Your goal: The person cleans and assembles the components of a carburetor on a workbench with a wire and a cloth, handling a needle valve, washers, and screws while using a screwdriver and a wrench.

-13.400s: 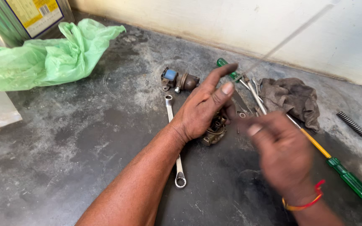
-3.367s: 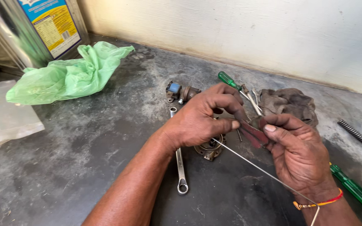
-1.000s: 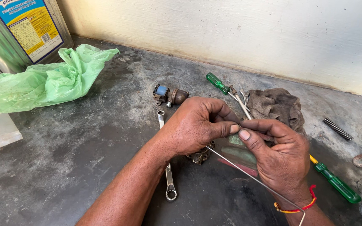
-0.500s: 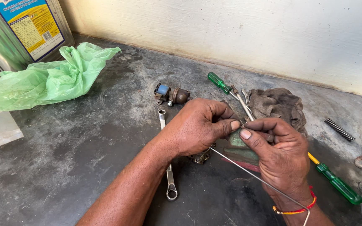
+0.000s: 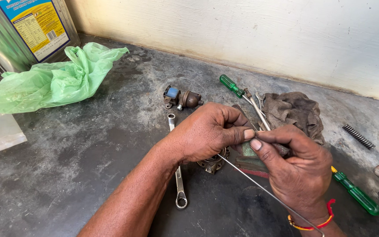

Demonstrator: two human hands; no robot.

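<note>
On the dark, stained worktop [image 5: 66, 166] we record the following, largest item first. We note a large metal tin [image 5: 20, 33] with a coloured label at the far left corner, and a crumpled green plastic bag [image 5: 53, 81] lying just in front of it. A grey-brown rag [image 5: 292, 112] lies bunched near the wall, well apart from the bag.

We observe the left hand [image 5: 205, 134] and the right hand [image 5: 297, 169] meeting above the centre of the worktop, thumb tips touching. Both grips are clenched on a thin metal rod [image 5: 264, 188]: straight, grey, bare and very slender. It runs from the pinched fingertips diagonally down past the right wrist and out of the lower edge of view. Its upper end is hidden between the fingers, so we cannot tell its tip. A red and yellow thread band circles the right wrist.

Directly beneath the left hand sits a small round, grimy metal part [image 5: 213, 162], partly covered. A ring spanner [image 5: 177, 169] lies under the left forearm. A small brown valve body [image 5: 183, 98] rests beyond it. Two green-handled screwdrivers are present, one [image 5: 233, 85] near the rag, one [image 5: 358, 197] beside the right hand. A coil spring [image 5: 358, 136] lies at the right.
</note>
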